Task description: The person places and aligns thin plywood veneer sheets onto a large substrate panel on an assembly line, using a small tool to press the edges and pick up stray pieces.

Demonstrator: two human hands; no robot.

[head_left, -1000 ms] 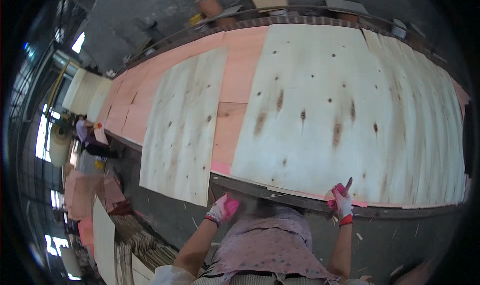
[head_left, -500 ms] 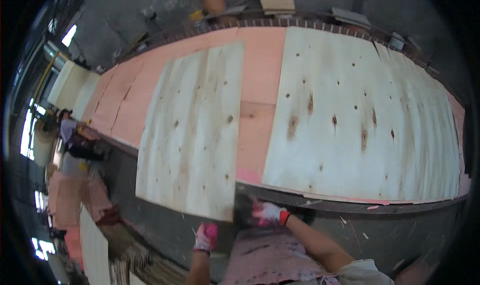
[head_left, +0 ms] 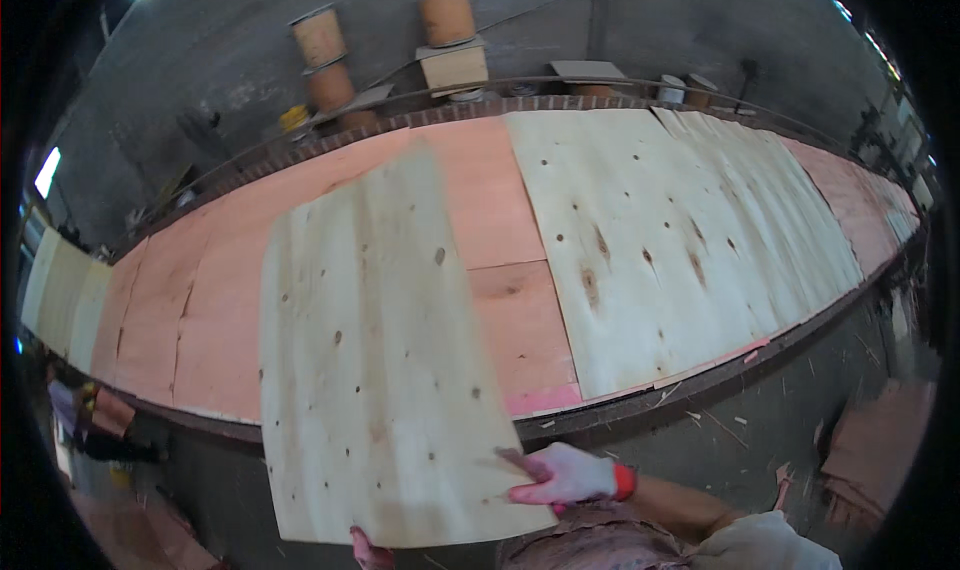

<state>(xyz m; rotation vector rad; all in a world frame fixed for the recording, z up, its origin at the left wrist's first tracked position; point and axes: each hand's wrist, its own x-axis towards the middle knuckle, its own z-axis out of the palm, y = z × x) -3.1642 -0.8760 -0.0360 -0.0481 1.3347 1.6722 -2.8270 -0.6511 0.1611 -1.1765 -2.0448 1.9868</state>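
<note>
A pale wood veneer sheet (head_left: 390, 370) with dark knots slants toward me, its near end raised over the front edge of a long table. My left hand (head_left: 370, 550), in a pink-and-white glove, is closed on the sheet's near edge; only a few fingers show. At the near right corner my gloved right hand (head_left: 570, 475) grips the sheet, with part of the fingers on top. Beneath the sheet lie salmon-coloured veneer sheets (head_left: 500, 190). To the right another pale knotty veneer (head_left: 640, 270) lies flat on them, its far right part rippled.
A brick edging (head_left: 560, 102) runs along the table's far side. Behind it stand stacked drums (head_left: 447, 18) and a yellow container (head_left: 294, 119). Another person (head_left: 85, 415) is at far left. Reddish sheets (head_left: 880, 450) are piled at right. Wood scraps (head_left: 720, 430) litter the floor.
The view has swung, showing more of the far wall. My hands, earlier apart from the sheet's near edge, now hold it. The sheet's near end has come closer to me.
</note>
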